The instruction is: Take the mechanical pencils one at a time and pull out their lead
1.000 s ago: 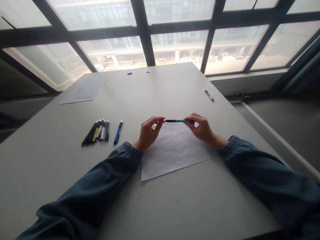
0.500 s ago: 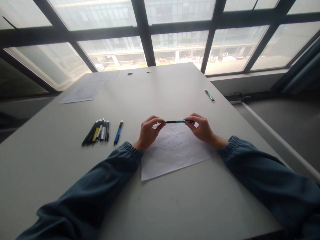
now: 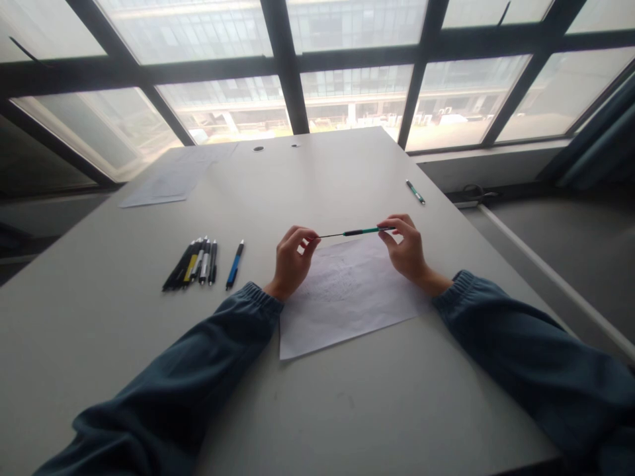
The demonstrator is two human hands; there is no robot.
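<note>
My left hand (image 3: 294, 261) is closed in a pinch on the end of a thin dark pen refill (image 3: 331, 235). The refill's other end runs into the open front of a green pen barrel (image 3: 364, 231) with a black grip. Thumb and fingers of my right hand (image 3: 407, 248) are closed on the barrel's rear part and hide some of it. Barrel and refill are held in the air, nearly level, above a creased white sheet of paper (image 3: 347, 304) with faint marks.
Left of my hands lie a blue pen (image 3: 235, 264) and a bunch of several pens (image 3: 191, 264), black, yellow and silver. Another green pen (image 3: 415, 192) rests near the table's right edge. More paper sheets (image 3: 166, 175) lie at the far left of the white table (image 3: 307, 185).
My right hand has moved right and slightly up with the barrel, while my left hand shifted a little left. A length of refill now shows between the left fingers and the barrel.
</note>
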